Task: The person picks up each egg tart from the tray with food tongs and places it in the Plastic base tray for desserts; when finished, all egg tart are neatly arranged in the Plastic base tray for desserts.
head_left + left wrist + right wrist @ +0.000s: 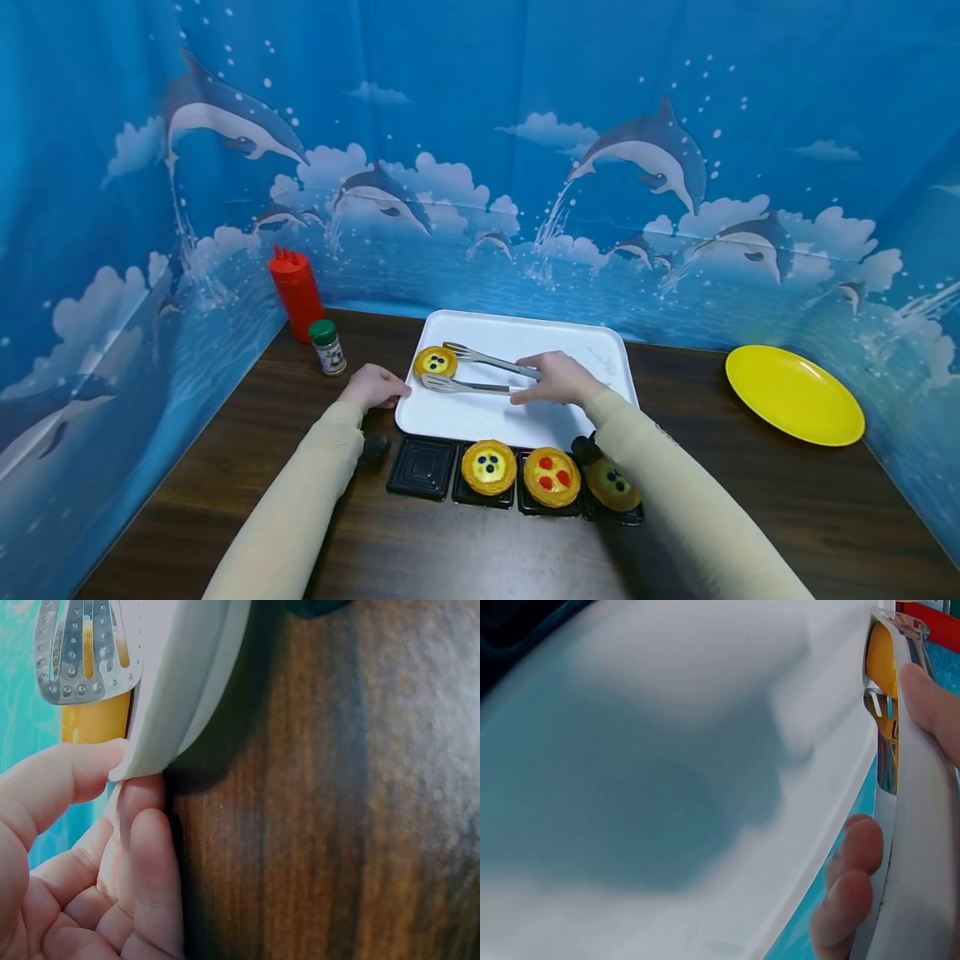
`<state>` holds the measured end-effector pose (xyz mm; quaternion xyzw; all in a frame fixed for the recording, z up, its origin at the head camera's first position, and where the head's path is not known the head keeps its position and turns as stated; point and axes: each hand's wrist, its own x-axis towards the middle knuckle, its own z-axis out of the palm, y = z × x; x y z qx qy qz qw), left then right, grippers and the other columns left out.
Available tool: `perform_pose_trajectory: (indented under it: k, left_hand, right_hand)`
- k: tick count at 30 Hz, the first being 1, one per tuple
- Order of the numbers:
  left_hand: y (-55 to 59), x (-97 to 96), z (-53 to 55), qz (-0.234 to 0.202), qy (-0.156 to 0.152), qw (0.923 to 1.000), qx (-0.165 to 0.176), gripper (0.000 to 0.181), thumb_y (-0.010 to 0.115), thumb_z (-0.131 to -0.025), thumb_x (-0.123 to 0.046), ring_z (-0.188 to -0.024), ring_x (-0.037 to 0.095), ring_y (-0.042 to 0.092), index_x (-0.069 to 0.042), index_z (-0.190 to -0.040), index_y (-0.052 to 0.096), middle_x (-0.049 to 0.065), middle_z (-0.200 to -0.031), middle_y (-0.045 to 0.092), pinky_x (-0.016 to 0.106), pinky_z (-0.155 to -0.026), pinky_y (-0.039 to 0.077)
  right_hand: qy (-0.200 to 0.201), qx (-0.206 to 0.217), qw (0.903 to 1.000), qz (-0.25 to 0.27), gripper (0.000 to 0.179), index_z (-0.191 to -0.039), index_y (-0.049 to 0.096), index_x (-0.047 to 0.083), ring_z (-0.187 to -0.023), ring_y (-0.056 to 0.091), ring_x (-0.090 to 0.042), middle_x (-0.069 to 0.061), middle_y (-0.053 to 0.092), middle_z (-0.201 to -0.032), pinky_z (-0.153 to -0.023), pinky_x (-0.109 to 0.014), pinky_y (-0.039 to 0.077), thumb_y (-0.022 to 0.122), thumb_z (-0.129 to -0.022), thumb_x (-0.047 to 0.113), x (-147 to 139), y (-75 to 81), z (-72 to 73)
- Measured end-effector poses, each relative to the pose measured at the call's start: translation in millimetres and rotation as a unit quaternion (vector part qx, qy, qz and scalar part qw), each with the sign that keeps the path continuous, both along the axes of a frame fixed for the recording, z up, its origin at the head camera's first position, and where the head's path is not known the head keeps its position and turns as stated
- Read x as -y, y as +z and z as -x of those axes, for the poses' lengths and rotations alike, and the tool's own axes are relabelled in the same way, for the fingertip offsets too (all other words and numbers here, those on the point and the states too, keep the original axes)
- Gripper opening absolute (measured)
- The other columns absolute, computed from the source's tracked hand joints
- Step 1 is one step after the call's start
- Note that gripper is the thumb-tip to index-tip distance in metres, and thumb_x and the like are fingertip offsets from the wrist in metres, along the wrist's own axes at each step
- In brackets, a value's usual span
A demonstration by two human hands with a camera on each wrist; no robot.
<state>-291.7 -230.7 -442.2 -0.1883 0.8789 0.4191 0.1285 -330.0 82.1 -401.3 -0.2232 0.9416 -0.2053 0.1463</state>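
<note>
My right hand [558, 379] grips metal tongs with pale handles [930, 847] above the white tray [525, 329]. The tongs [442, 384] point left with their arms spread, one end by the far side and one by the near side of an egg tart [435, 362] with dark berries. Whether they touch the tart I cannot tell. At the tray's left edge, my left hand [372, 387] pinches the rim [176, 712] between thumb and fingers. The left wrist view shows one slotted tong head [75, 667] before the yellow tart.
Along the tray's near side stand black square holders [422, 468], with a berry tart [489, 468], a red-topped tart [552, 477] and another berry tart [611, 486] partly behind my right sleeve. A red squeeze bottle [296, 292], green-capped jar [328, 348] and yellow plate [795, 394] stand farther out.
</note>
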Motion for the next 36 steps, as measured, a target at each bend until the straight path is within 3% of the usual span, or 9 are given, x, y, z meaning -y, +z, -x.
perform_pose_trajectory:
  k: [5, 10, 14, 17, 22, 26, 32, 36]
  left_hand:
    - [1.0, 0.0, -0.9, -0.001, -0.001, 1.0000, 0.000, 0.029, 0.070, -0.085, -0.022, -0.069, 0.015, 0.059, 0.001, -0.102, 0.070, 0.011, -0.094, 0.066, 0.022, -0.064, 0.051]
    - [7.3, -2.6, -3.5, 0.000, -0.005, 1.0000, 0.001, 0.028, 0.069, -0.085, -0.022, -0.071, 0.016, 0.059, 0.001, -0.101, 0.070, 0.011, -0.092, 0.066, 0.023, -0.066, 0.051]
    - [7.2, -2.1, -4.3, 0.004, -0.007, 1.0000, 0.004, 0.029, 0.070, -0.085, -0.023, -0.071, 0.017, 0.059, 0.001, -0.101, 0.070, 0.011, -0.092, 0.066, 0.023, -0.066, 0.051]
    - [3.5, -0.1, -3.0, 0.006, -0.013, 0.9999, 0.002, 0.031, 0.070, -0.084, -0.023, -0.071, 0.016, 0.059, 0.002, -0.102, 0.070, 0.011, -0.093, 0.066, 0.023, -0.065, 0.052]
    - [-0.3, 2.7, 0.7, 0.005, -0.022, 0.9997, -0.006, 0.033, 0.071, -0.083, -0.024, -0.071, 0.017, 0.059, 0.003, -0.103, 0.070, 0.012, -0.095, 0.066, 0.023, -0.064, 0.053]
    - [-0.1, 3.5, 0.4, 0.004, -0.032, 0.9995, -0.007, 0.034, 0.071, -0.084, -0.025, -0.071, 0.017, 0.059, 0.003, -0.104, 0.070, 0.013, -0.097, 0.066, 0.023, -0.065, 0.053]
    - [-1.7, 5.4, 1.6, -0.006, -0.040, 0.9991, -0.009, 0.032, 0.067, -0.087, -0.022, -0.072, 0.017, 0.060, 0.004, -0.107, 0.068, 0.014, -0.099, 0.066, 0.023, -0.067, 0.054]
    - [-2.0, 6.7, 3.7, -0.010, -0.039, 0.9992, -0.007, 0.032, 0.065, -0.088, -0.021, -0.075, 0.017, 0.061, 0.004, -0.109, 0.067, 0.015, -0.103, 0.065, 0.025, -0.070, 0.055]
  right_hand:
    - [0.007, -0.008, 0.9999, 0.011, 0.068, -0.134, 0.055, 0.014, -0.122, 0.051, -0.026, -0.008, 0.055, -0.134, -0.099, -0.045, 0.044, 0.076, -0.076, 0.043, -2.0, 0.8, -3.2]
    - [0.006, -0.014, 0.9995, 0.027, 0.068, -0.134, 0.055, 0.014, -0.124, 0.050, -0.027, -0.008, 0.055, -0.135, -0.100, -0.046, 0.043, 0.077, -0.076, 0.043, -7.6, 1.7, -8.1]
    - [0.009, -0.025, 0.9989, 0.038, 0.068, -0.133, 0.056, 0.014, -0.119, 0.054, -0.025, -0.007, 0.057, -0.133, -0.097, -0.044, 0.046, 0.077, -0.075, 0.042, -12.2, 1.7, -13.7]
    - [0.013, -0.035, 0.9983, 0.045, 0.067, -0.132, 0.058, 0.014, -0.102, 0.060, -0.021, -0.006, 0.058, -0.131, -0.092, -0.041, 0.050, 0.078, -0.075, 0.042, -15.9, 2.2, -19.2]
    - [0.022, -0.048, 0.9969, 0.058, 0.064, -0.130, 0.059, 0.015, -0.079, 0.057, -0.014, -0.005, 0.062, -0.126, -0.078, -0.034, 0.052, 0.078, -0.075, 0.041, -23.6, 6.0, -29.4]
    - [0.036, -0.054, 0.9960, 0.062, 0.065, -0.131, 0.059, 0.016, -0.075, 0.057, -0.012, -0.004, 0.063, -0.124, -0.069, -0.028, 0.051, 0.078, -0.075, 0.042, -28.1, 9.1, -38.8]
    - [0.050, -0.053, 0.9948, 0.072, 0.065, -0.131, 0.058, 0.017, -0.087, 0.062, -0.015, -0.002, 0.062, -0.126, -0.076, -0.029, 0.053, 0.078, -0.074, 0.042, -33.8, 10.3, -56.4]
    - [0.061, -0.058, 0.9942, 0.068, 0.065, -0.130, 0.059, 0.017, -0.082, 0.059, -0.012, -0.002, 0.064, -0.121, -0.075, -0.029, 0.052, 0.077, -0.074, 0.045, -37.0, 10.1, -67.0]
